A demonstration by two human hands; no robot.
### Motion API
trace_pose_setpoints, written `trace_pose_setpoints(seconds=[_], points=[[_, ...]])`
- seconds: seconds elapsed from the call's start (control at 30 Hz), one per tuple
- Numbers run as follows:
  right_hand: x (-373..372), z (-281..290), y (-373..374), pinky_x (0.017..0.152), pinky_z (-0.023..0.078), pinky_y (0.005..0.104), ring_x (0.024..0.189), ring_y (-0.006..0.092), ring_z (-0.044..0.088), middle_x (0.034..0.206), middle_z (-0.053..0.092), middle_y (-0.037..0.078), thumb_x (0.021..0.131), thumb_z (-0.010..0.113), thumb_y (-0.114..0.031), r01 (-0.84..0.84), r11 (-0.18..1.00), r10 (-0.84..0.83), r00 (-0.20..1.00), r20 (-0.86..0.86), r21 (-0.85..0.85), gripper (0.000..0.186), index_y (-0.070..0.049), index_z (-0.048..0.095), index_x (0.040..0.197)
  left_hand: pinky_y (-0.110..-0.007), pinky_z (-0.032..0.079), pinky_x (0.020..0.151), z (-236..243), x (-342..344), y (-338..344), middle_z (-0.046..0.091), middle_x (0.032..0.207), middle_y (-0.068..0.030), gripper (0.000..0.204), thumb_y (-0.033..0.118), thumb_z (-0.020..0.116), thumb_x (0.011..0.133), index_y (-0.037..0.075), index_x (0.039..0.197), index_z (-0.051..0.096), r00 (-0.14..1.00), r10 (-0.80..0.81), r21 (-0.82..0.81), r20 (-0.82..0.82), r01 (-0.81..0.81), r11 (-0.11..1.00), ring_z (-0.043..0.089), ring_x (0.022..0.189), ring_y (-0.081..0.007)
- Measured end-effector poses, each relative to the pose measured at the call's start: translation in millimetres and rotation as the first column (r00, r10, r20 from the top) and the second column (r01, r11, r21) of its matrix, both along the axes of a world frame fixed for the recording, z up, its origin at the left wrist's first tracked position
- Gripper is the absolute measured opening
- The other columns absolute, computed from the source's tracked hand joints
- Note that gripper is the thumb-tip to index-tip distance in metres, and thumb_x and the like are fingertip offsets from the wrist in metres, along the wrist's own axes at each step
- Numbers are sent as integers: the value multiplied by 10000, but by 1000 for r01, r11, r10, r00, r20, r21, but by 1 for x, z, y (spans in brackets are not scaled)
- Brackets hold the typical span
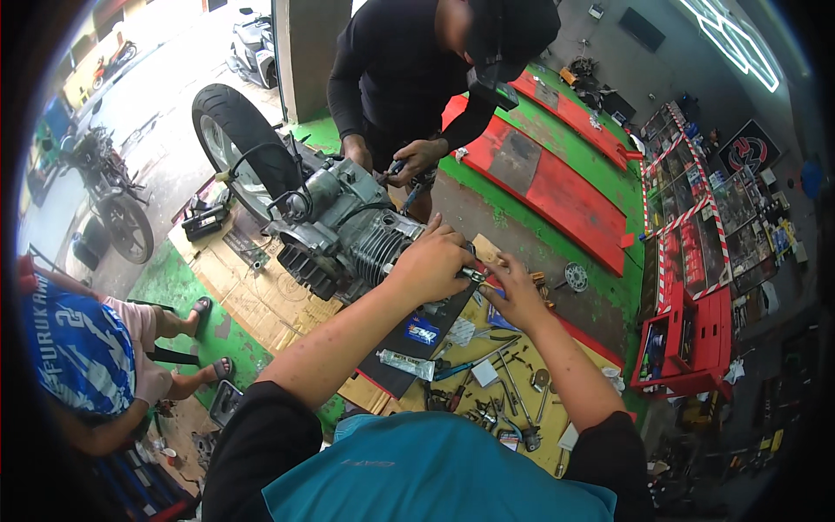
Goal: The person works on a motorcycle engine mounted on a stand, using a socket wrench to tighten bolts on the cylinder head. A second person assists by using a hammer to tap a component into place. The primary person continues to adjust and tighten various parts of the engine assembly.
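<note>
A scooter engine (348, 226) with a finned cylinder (374, 248) and an attached rear wheel (209, 139) lies across the work area. My left hand (435, 261) is at the cylinder's right end, fingers curled round a small shiny metal tool (472, 275), perhaps a socket. My right hand (513, 291) is just right of it, fingers bent at the tool's other end; whether it grips it is unclear. Below them are a tan mat (583, 365) with scattered tools, pliers (504, 337), a white-silver tube (404, 365) and a blue packet (422, 329).
A co-worker (391, 78) in black holds a tool at the engine's far side. A seated person (78, 348) in blue is at left. Red ramps (548, 183) cover the green floor at right, beside a red tool cabinet (683, 344). A parked motorcycle (109, 196) stands outside.
</note>
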State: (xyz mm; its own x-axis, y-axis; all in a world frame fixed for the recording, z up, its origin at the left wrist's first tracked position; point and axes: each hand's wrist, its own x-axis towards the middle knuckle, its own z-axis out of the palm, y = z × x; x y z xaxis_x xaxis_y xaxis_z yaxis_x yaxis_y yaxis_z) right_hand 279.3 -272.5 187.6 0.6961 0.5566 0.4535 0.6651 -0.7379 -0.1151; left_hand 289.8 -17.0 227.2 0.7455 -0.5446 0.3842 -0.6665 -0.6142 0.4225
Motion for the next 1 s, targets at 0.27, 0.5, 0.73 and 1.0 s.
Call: trace_pose_setpoints(seconds=[0.27,0.5,0.73,1.0], points=[[-57,-90,33,759,547,382,798,275,705,918,722,135,1033,597,-263,454,741,25,718,-696,495,310,32,682,1077,-524,301,1220,8,-1,-2,673,1053,-94,498,229,811,664,101,1126,678,996,50,-42,-75,-53,998,601,1156,-300],[-127,29,86,743,562,291,798,146,695,927,724,115,1042,606,-254,687,515,505,240,-829,513,324,63,673,1033,-513,324,1207,5,0,1,681,1073,-90,414,213,811,653,76,1029,705,999,9,-79,-41,-12,997,589,1172,-309],[-94,57,83,732,577,313,816,176,704,965,727,118,907,773,-145,467,574,406,551,-729,673,409,16,623,1252,-525,315,1214,1,3,-2,676,1018,-89,388,252,798,687,95,1038,746,1000,0,-44,5,0,999,600,1143,-296],[-1,99,83,503,430,322,590,143,567,730,623,89,956,694,-181,109,829,-88,994,-65,549,214,-44,582,1078,-522,311,1221,-1,-1,2,673,1012,-83,345,263,808,706,125,1019,767,1000,5,-54,-10,-5,999,598,1147,-288]])
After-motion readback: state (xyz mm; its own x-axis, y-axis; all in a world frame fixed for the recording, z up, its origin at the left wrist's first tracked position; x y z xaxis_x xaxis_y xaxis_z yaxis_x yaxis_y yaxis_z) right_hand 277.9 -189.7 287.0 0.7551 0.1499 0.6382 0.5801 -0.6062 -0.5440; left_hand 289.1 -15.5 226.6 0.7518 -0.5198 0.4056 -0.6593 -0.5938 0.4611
